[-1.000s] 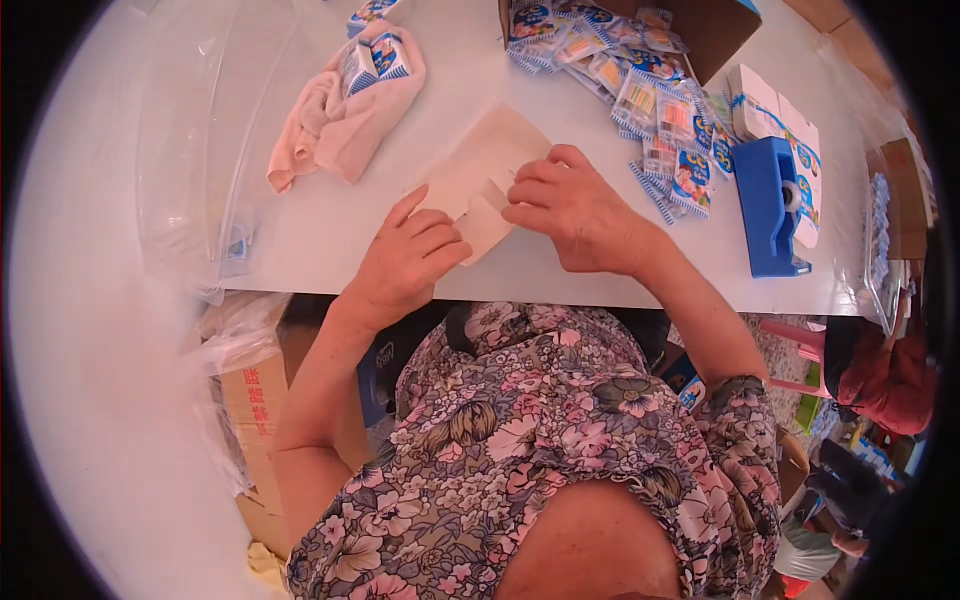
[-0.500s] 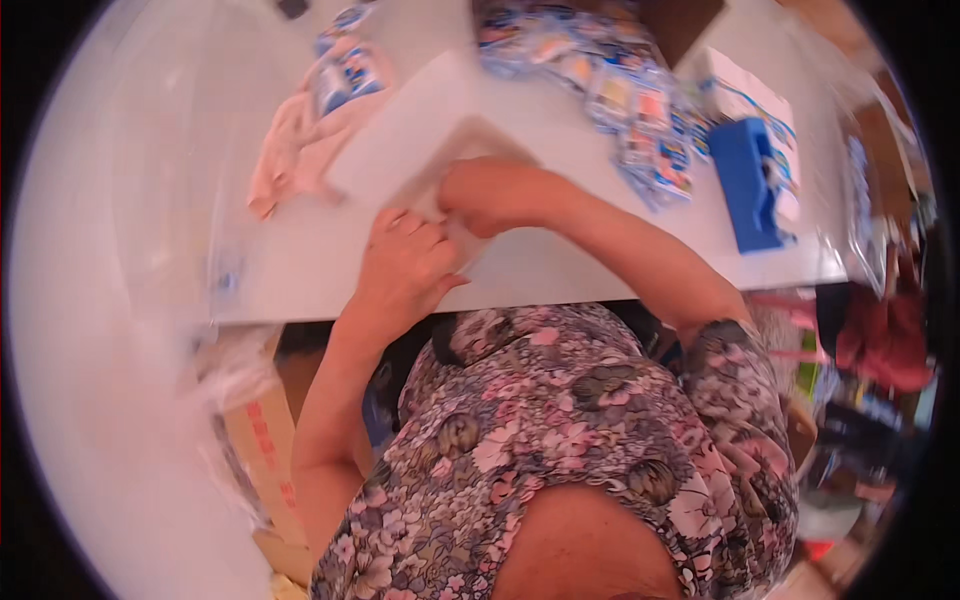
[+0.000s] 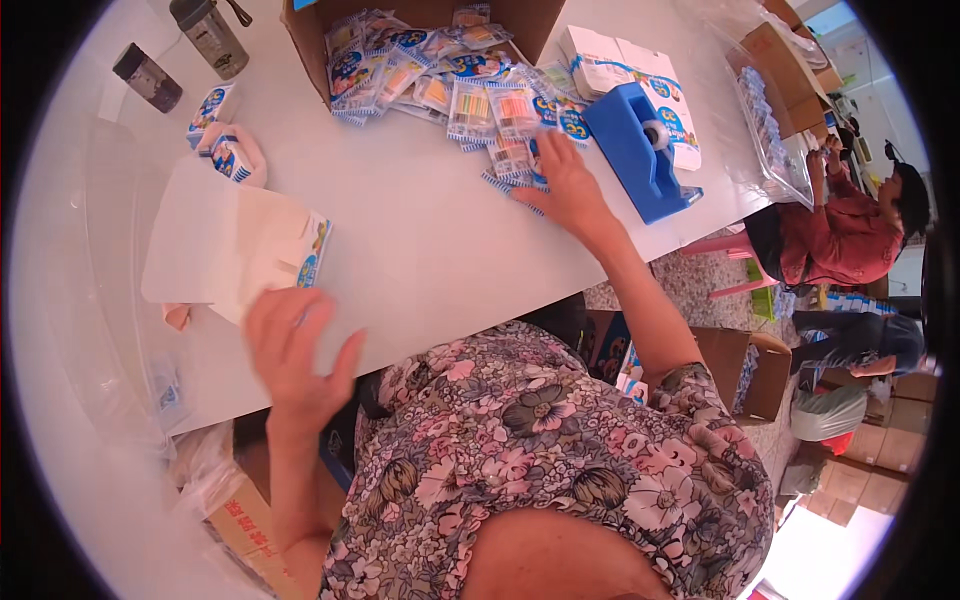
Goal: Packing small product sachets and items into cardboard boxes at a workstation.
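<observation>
My left hand (image 3: 297, 350) is open, thumb apart from the fingers, at the near end of a small white carton (image 3: 272, 240) with a printed coloured side. The fingertips overlap its near edge; whether they touch it I cannot tell. A plain white sheet or flap (image 3: 192, 235) lies against the carton's left side. My right hand (image 3: 575, 195) reaches forward with fingers stretched out over the near edge of a pile of small clear packets (image 3: 472, 112) with coloured contents. Nothing shows gripped in it. The packets spill from a brown cardboard box (image 3: 308, 55).
Right of the packets stand a blue tape dispenser (image 3: 630, 150) and a stack of white printed cartons (image 3: 660, 85). Two dark bottles (image 3: 148, 78) and a pink cloth (image 3: 250, 155) are at the left. A clear tray (image 3: 770, 130) lies far right, near other people (image 3: 845, 235).
My hands, formerly together at the carton, are apart. My right hand has moved right to the packets. The view has shifted, with the carton now further left.
</observation>
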Motion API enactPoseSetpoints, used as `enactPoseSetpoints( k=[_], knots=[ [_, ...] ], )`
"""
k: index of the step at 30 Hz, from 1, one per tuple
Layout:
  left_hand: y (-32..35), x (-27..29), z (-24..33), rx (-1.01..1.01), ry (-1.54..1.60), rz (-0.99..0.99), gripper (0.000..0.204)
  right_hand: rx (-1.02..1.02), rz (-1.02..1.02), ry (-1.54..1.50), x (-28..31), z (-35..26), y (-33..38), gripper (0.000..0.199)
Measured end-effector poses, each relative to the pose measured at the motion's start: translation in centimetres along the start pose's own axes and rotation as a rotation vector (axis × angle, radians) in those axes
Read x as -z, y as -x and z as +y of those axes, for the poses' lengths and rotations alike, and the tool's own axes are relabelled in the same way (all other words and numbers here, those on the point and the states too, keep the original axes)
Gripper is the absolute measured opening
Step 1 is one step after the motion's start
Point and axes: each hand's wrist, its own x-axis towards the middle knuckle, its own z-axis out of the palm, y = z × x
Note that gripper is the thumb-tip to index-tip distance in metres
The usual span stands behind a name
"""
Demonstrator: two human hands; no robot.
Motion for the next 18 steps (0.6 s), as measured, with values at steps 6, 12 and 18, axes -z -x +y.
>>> enactPoseSetpoints(
  k=[6,12,18],
  knots=[
    [-2.2,-11.1,1.7,0.03,0.221,-0.31,0.062,0.363,-0.407,-0.491,1.0,-1.7,3.6,0.058],
    [-3.0,-12.2,3.3,0.04,0.306,0.007,0.073,0.24,-0.231,-0.641,2.5,-3.6,4.9,0.041],
    [-0.1,-13.7,2.3,0.131,0.387,-0.163,0.047,0.315,-0.195,-0.774,2.5,-1.7,2.1,0.029]
  ],
)
